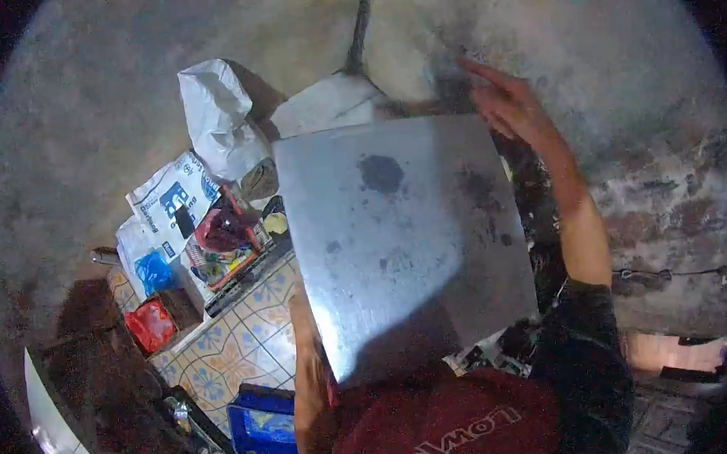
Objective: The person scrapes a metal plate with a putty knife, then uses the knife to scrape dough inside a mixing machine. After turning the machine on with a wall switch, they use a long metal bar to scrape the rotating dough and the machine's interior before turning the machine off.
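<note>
A grey flat panel (397,233) with dark stains stands up in front of the maroon shirt, partly in shadow. Along its lower left edge runs my left forearm, and my left hand (301,314) is mostly hidden behind that edge; its fingers do not show. Beyond the upper right corner, my right hand (510,101) is raised with its fingers stretched out, slightly blurred, holding nothing. Behind the panel's top edge lies a pale flat piece (323,105).
To the left are a white sack (219,111), printed paper (174,197), a red bag (151,325) in a box, a blue bag (156,271) and a blue tray (263,424) on patterned tiles (237,343). A stained wall surface (671,216) is at the right.
</note>
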Demonstrator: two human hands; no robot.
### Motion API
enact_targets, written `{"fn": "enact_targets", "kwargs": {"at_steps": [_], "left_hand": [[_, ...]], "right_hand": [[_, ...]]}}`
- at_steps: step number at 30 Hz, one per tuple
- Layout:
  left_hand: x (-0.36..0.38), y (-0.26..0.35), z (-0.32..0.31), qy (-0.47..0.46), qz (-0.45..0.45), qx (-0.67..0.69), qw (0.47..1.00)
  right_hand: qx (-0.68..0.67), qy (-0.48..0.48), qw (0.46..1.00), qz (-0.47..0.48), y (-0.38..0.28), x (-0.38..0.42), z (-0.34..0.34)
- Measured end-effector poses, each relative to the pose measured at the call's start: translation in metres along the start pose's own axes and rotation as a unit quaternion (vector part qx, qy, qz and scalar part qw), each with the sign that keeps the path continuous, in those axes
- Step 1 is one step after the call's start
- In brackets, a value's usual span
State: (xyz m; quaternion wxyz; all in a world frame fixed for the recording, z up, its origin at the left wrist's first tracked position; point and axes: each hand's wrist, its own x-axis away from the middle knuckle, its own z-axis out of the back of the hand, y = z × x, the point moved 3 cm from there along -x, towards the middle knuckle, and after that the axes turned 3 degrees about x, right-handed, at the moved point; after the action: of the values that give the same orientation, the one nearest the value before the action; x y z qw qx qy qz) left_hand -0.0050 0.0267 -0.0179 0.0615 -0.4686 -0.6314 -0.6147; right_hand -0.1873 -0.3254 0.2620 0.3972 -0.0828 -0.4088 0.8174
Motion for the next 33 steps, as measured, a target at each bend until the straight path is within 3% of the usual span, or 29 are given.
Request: {"fn": "enact_targets", "kwargs": {"at_steps": [1, 2, 4, 7, 10, 13, 16, 18, 20, 22, 25, 28, 31, 33], "left_hand": [[0.005, 0.001, 0.002, 0.008, -0.013, 0.038, 0.999], [-0.008, -0.008, 0.017, -0.027, -0.064, -0.047, 0.996], [-0.015, -0.012, 0.031, -0.029, -0.062, -0.039, 0.997], [0.002, 0.008, 0.022, -0.019, -0.079, -0.042, 0.996], [0.026, 0.02, 0.018, -0.005, -0.106, -0.039, 0.994], [0.052, 0.031, 0.018, 0.017, -0.141, -0.045, 0.989], [0.067, 0.043, 0.016, 0.018, -0.157, -0.049, 0.986], [0.067, 0.045, 0.018, -0.008, -0.161, -0.059, 0.985], [0.047, 0.029, 0.03, -0.002, -0.154, -0.054, 0.987], [0.038, 0.024, 0.029, -0.007, -0.191, -0.097, 0.977], [0.035, 0.023, 0.029, -0.015, -0.139, -0.061, 0.988], [0.02, 0.027, 0.021, -0.034, -0.071, -0.064, 0.995], [0.008, 0.021, 0.017, -0.009, -0.066, -0.064, 0.996], [0.001, 0.015, 0.013, -0.002, -0.033, -0.067, 0.997]], "right_hand": [[0.028, 0.024, 0.999, 0.014, 0.011, 0.019, 0.008], [0.056, 0.048, 0.997, 0.026, 0.021, 0.038, 0.016], [0.121, 0.116, 0.975, 0.145, 0.044, 0.072, 0.009], [0.132, 0.028, 0.985, 0.106, 0.072, 0.1, -0.016], [0.191, 0.018, 0.98, 0.06, 0.048, 0.118, -0.038], [0.272, 0.125, 0.944, 0.139, 0.054, 0.136, -0.046], [0.279, 0.109, 0.949, 0.097, 0.061, 0.148, -0.056], [0.294, 0.063, 0.953, 0.046, 0.068, 0.139, -0.061], [0.302, 0.051, 0.95, 0.053, 0.072, 0.125, -0.062], [0.309, 0.061, 0.941, 0.121, 0.072, 0.112, -0.062], [0.333, 0.028, 0.935, 0.12, 0.071, 0.086, -0.063], [0.313, 0.023, 0.932, 0.182, 0.071, 0.051, -0.069], [0.346, -0.085, 0.934, 0.017, 0.068, 0.018, -0.07], [0.34, -0.054, 0.923, 0.171, 0.084, -0.007, -0.071]]}}
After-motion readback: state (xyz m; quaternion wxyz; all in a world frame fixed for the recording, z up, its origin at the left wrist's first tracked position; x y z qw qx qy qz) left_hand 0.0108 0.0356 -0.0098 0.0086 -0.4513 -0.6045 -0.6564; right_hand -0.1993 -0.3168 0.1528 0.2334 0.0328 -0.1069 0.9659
